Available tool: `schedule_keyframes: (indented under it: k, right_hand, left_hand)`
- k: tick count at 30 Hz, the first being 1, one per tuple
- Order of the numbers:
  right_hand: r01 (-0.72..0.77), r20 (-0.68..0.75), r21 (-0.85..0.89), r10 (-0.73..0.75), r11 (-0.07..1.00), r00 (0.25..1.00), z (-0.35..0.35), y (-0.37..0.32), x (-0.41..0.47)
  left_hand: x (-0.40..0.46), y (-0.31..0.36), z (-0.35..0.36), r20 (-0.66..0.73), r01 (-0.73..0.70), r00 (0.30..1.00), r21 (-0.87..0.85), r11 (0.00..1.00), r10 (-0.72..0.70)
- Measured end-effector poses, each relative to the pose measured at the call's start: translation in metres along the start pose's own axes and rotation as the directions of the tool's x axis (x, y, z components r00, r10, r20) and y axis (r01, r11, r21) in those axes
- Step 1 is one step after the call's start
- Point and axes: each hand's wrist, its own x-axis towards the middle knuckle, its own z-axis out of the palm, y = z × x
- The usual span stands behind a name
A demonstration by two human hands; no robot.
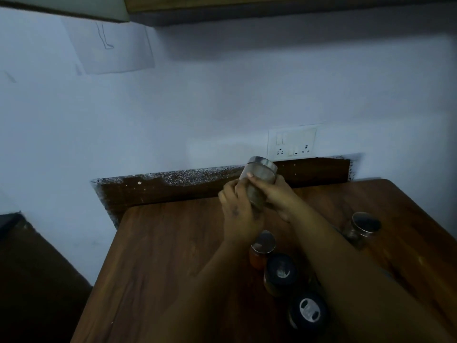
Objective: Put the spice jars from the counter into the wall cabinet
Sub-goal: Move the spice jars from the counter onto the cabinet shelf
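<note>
A jar is held clear of the counter by both hands. The left hand is wrapped round its lower body from the left, fingers closed on the glass; the right hand is closed on it from the right, with a fingertip laid across the front just under the lid. The jar is tilted, its metal lid leaning up and toward the wall.

The jar is judged rigid and breakable: clear glass with a smooth, probably slippery side and a dark spice fill in its lower part, so moderately light. The body, below the lid's rim, is judged the safest place to be gripped; the lid alone should not be trusted, since it cannot be told whether it is screwed tight.

Just below the left wrist stands a red jar, and nearer the person a dark-lidded jar and another with a pale patch on its lid. To the right of the right forearm, apart from it, stands a jar with a metal lid.

Well above the fingers, the cabinet is seen only as its underside, so the shelf is out of sight.
</note>
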Motion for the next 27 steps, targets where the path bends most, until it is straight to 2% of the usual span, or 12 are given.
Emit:
schedule_keyframes:
  k: [2, 4, 5, 6, 8, 13, 17, 18, 20, 22, 25, 27]
  right_hand:
    - [0.011, -0.07, -0.007, -0.012, 1.0, 0.998, -0.012, -0.004, 0.002]
    - [0.022, -0.107, -0.004, -0.022, 1.0, 0.994, -0.029, -0.011, 0.005]
    - [0.028, -0.099, 0.015, -0.027, 0.999, 0.995, -0.037, -0.015, 0.004]
    - [0.031, -0.073, 0.042, -0.028, 0.999, 0.997, -0.044, -0.019, 0.004]
    - [0.013, -0.026, 0.093, -0.011, 0.996, 1.0, -0.056, -0.024, 0.003]
    - [0.039, -0.011, 0.049, -0.038, 0.998, 0.999, -0.074, -0.029, 0.001]
    - [0.022, 0.077, 0.266, -0.044, 0.964, 0.996, -0.096, -0.035, 0.003]
    - [0.002, 0.131, 0.318, -0.046, 0.948, 0.99, -0.1, -0.036, 0.003]
    - [-0.025, 0.217, 0.35, -0.056, 0.936, 0.975, -0.105, -0.035, -0.001]
    - [0.017, 0.27, 0.271, -0.092, 0.963, 0.959, -0.105, -0.035, -0.004]
    - [0.117, 0.307, 0.132, -0.153, 0.984, 0.939, -0.114, -0.036, -0.006]
    - [0.127, 0.338, 0.103, -0.155, 0.987, 0.928, -0.124, -0.04, -0.005]
  left_hand:
    - [0.002, 0.007, 0.008, 0.04, 0.021, 0.999, -0.066, 0.998, -0.018]
    - [0.011, 0.013, 0.01, 0.169, 0.228, 0.968, -0.284, 0.931, -0.186]
    - [0.016, 0.017, 0.01, 0.264, 0.38, 0.92, -0.414, 0.827, -0.291]
    - [0.023, 0.022, 0.009, 0.411, 0.56, 0.827, -0.544, 0.625, -0.383]
    - [0.031, 0.033, 0.013, 0.664, 0.76, 0.649, -0.585, 0.284, -0.371]
    - [0.025, 0.054, 0.036, 0.508, 0.614, 0.777, -0.477, 0.629, -0.372]
    - [0.029, 0.059, 0.036, 0.633, 0.705, 0.709, -0.637, 0.311, -0.31]
    - [0.031, 0.062, 0.035, 0.643, 0.709, 0.705, -0.634, 0.309, -0.299]
    - [0.031, 0.068, 0.04, 0.619, 0.669, 0.735, -0.594, 0.447, -0.277]
    - [0.029, 0.075, 0.045, 0.566, 0.655, 0.75, -0.564, 0.503, -0.341]
    - [0.027, 0.081, 0.045, 0.581, 0.629, 0.767, -0.601, 0.493, -0.272]
    - [0.032, 0.087, 0.041, 0.622, 0.66, 0.746, -0.641, 0.391, -0.24]
